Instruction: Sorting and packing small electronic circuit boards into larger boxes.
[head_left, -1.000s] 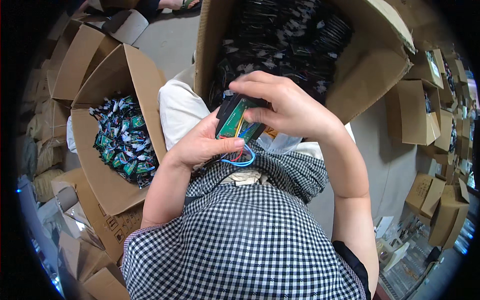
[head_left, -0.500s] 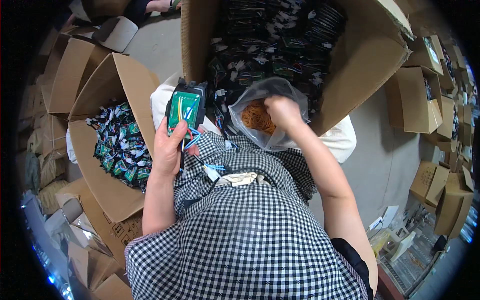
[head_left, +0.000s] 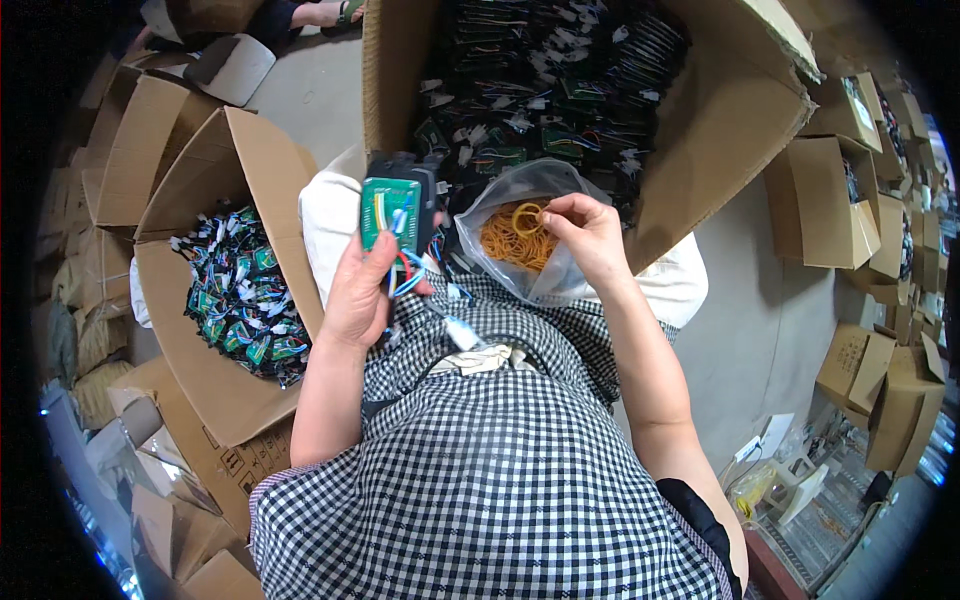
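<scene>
My left hand (head_left: 362, 285) is closed round a stack of circuit boards (head_left: 391, 212), green on top with black parts beneath. Blue, red and white wires with a white connector (head_left: 461, 333) dangle from it toward my lap. Between the thumb and fingers of my right hand (head_left: 588, 238) is a yellow rubber band (head_left: 526, 216). It hangs as a loop over a clear plastic bag (head_left: 482, 222) full of orange rubber bands (head_left: 515, 243). The bag rests against the front of a large carton (head_left: 730, 130) that holds rows of dark boards with wires (head_left: 540, 75).
At my left stands an open carton (head_left: 215, 395) heaped with loose green boards and wires (head_left: 250, 290). More cartons (head_left: 822, 205) stand along the right side. A white stool (head_left: 790, 485) is at the lower right. Another person's foot (head_left: 345, 14) shows at the top.
My right hand has lifted out of the bag with a rubber band pinched in its fingers. The left hand has moved right with the boards, closer to the bag.
</scene>
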